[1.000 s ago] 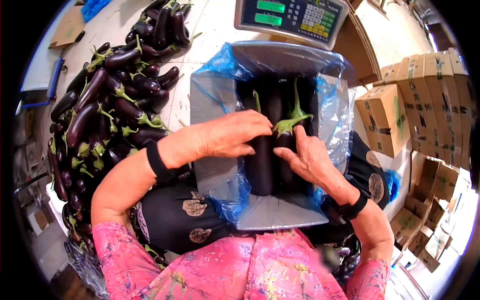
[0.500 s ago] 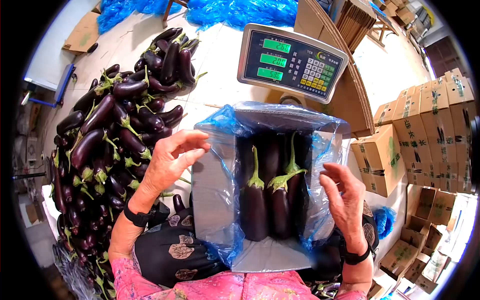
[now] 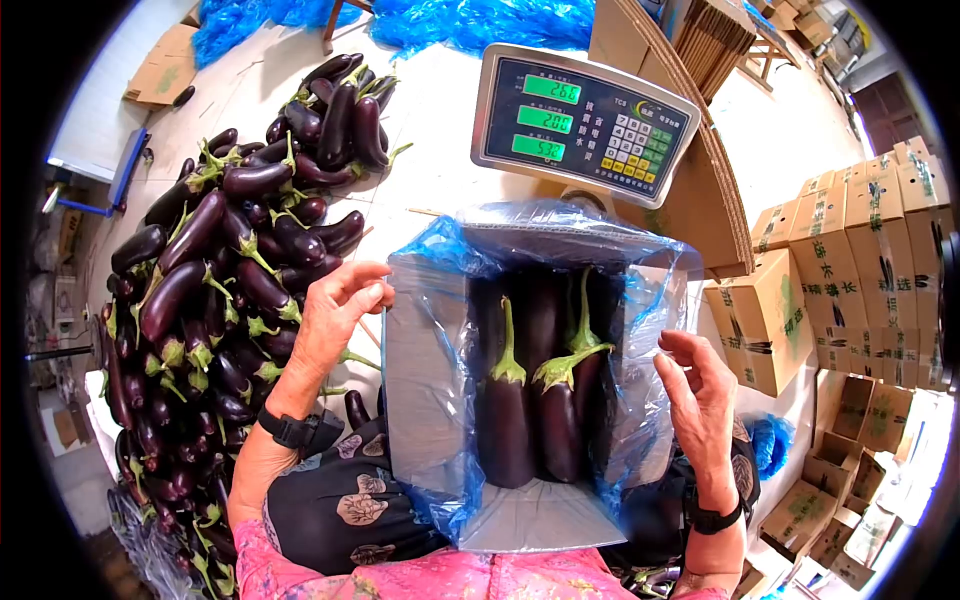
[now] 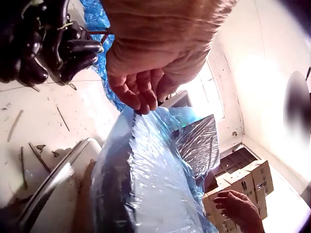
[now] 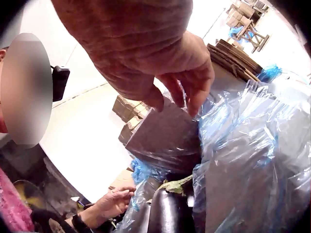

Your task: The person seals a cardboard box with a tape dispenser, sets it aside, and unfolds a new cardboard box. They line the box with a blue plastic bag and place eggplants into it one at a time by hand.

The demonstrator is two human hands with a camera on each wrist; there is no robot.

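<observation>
A grey box (image 3: pixel 420 360) lined with a blue plastic liner (image 3: pixel 440 250) stands on a scale in front of me. Inside it lie dark purple eggplants (image 3: pixel 510 420) with green stems. My left hand (image 3: pixel 368 285) is at the box's left side. In the left wrist view its bunched fingertips (image 4: pixel 141 99) pinch the liner's top edge (image 4: pixel 146 170). My right hand (image 3: pixel 672 360) hovers at the box's right side, fingers loosely curled and holding nothing. The right wrist view shows it (image 5: pixel 187 94) just above the liner (image 5: pixel 252 145) and an eggplant (image 5: pixel 167 213).
A large pile of loose eggplants (image 3: pixel 220 270) covers the floor on the left. The scale's display head (image 3: pixel 585 120) rises behind the box. Stacked cardboard cartons (image 3: pixel 870 250) fill the right side. More blue plastic (image 3: pixel 480 25) lies at the back.
A second ago both hands lay on the eggplants inside the box. They have lifted out and parted to the box's sides; the left hand has since closed in on the liner's edge.
</observation>
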